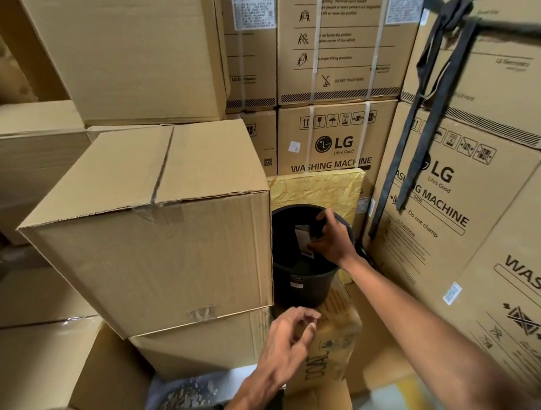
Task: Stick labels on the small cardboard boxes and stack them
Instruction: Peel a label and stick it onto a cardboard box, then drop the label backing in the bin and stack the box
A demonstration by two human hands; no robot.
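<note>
Reaching into a black bin (303,270), the right hand (333,237) pinches a white label (302,238), apparently fetching it for sticking; the left hand (286,335) hovers loosely curled, empty; a box (153,229) waits just beside.

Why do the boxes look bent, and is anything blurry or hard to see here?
Head view: the wide lens bows the stacked washing machine cartons outward; the right forearm smears near the frame edge; the black bucket interior is dark, with only a pale slip at the right hand visible.

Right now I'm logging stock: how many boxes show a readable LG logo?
2: one straight ahead behind the black bucket, logo; one on the right wall, logo partly crossed by a dark strap. Others may be hidden.
</note>
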